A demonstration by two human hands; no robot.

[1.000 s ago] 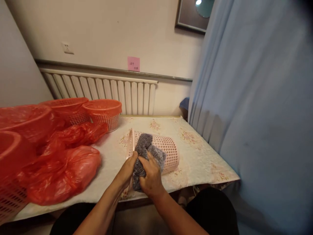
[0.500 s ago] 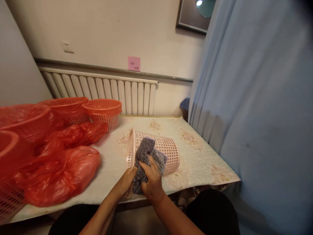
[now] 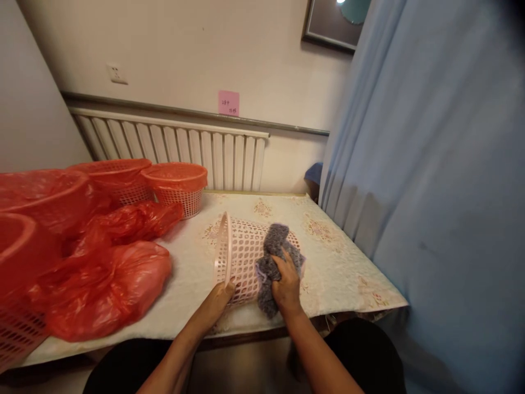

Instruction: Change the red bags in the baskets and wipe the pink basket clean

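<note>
A pale pink perforated plastic wastebasket lies on its side on the flower-patterned cloth, its mouth towards the left. My left hand grips the rim at its near edge, the thumb on the outside and the other fingers hidden. Bunched under my right hand is a dark grey fuzzy cleaning cloth, pressed against the basket's side near its base. The cloth hides part of the holes there.
Several wastebaskets lined with red bags, one of them a small basket, stand at the left. Loose red plastic bags lie before them. A radiator runs along the wall behind. A blue curtain hangs at the right.
My right hand has slid the cleaning cloth to the right along the basket, from near the rim to near the base. My left hand still holds the rim.
</note>
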